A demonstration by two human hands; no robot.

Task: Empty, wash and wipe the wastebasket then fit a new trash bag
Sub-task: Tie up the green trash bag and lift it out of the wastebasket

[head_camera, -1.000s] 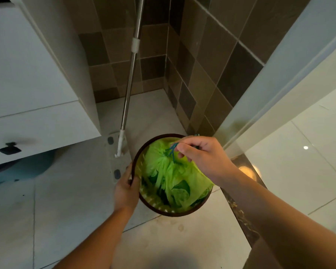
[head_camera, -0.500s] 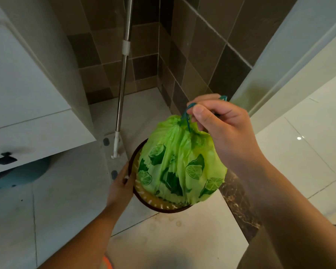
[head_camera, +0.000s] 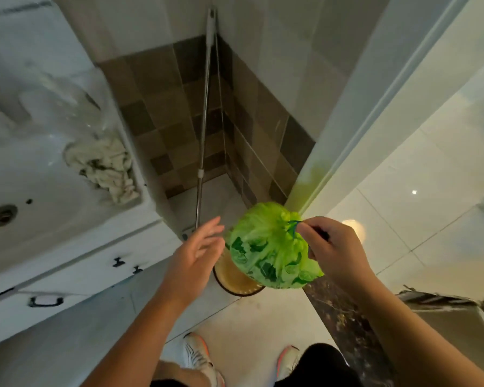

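A full green trash bag point(head_camera: 266, 247) printed with limes hangs in the air, clear of the wastebasket. My right hand point(head_camera: 336, 250) pinches its blue drawstring at the gathered top. The round brown wastebasket point(head_camera: 235, 283) stands on the floor below, mostly hidden behind the bag; its pale inside shows. My left hand point(head_camera: 196, 255) hovers open to the left of the bag, fingers spread, touching nothing.
A mop point(head_camera: 203, 141) leans in the tiled corner behind the basket. A white sink point(head_camera: 39, 191) with a crumpled rag point(head_camera: 106, 169) tops a cabinet with drawers point(head_camera: 76, 277) at left. A white door frame point(head_camera: 355, 113) rises at right. My shoes point(head_camera: 199, 356) stand near the bottom.
My right hand has lifted the bag fully out of the wastebasket. My left hand has let go of the basket's rim and risen. The view has pulled up and back.
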